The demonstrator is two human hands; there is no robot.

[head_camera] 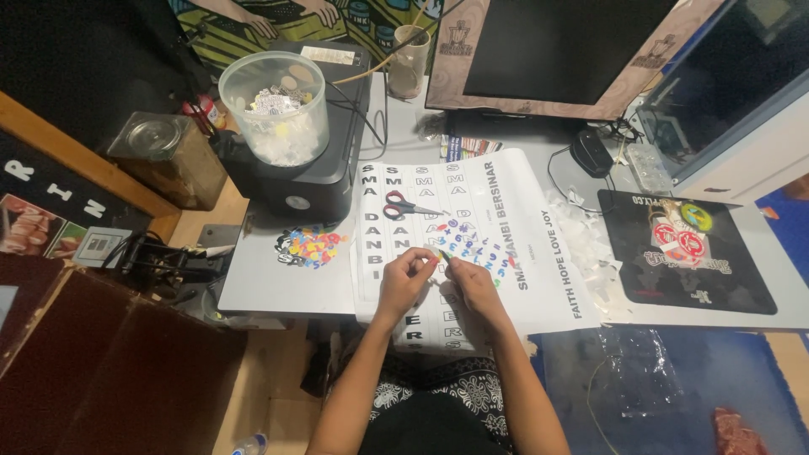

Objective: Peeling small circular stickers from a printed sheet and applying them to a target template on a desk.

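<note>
Over the lettered sheet, the left hand and right hand pinch a tiny coloured piece between closed fingertips, apparently peeling it. Loose coloured pieces lie just beyond; scissors rest further up.

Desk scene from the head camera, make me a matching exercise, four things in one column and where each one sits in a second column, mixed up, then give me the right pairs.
Things:
1. scissors
2. clear plastic tub
3. computer mouse
4. pile of small coloured cut-outs

Places:
A. on top of the black printer
B. on the bare desk, left of the white sheet
C. lying on the white sheet, above the hands
D. below the monitor, above the black mat

Pairs: 1-C, 2-A, 3-D, 4-B
</note>
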